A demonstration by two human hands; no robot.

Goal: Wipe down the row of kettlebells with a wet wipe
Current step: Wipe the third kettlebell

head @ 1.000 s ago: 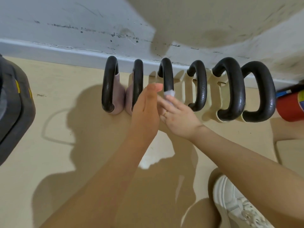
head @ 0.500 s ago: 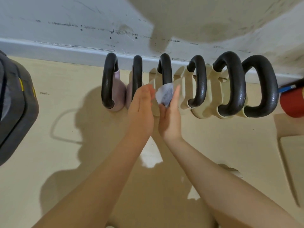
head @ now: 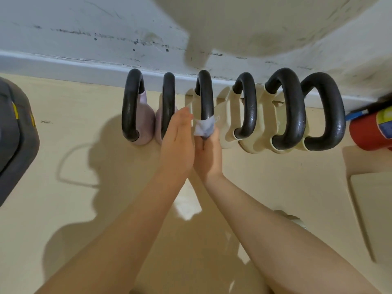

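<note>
Against the third kettlebell handle (head: 204,96), right hand (head: 209,153) pinches the wet wipe (head: 204,128) at its near end; left hand (head: 177,143) flat, open alongside.

The right hand (head: 209,153) is pressing a wet wipe (head: 204,128) around the third kettlebell's handle (head: 205,96) — the left hand (head: 177,143) is resting just beside it, flat.
</note>
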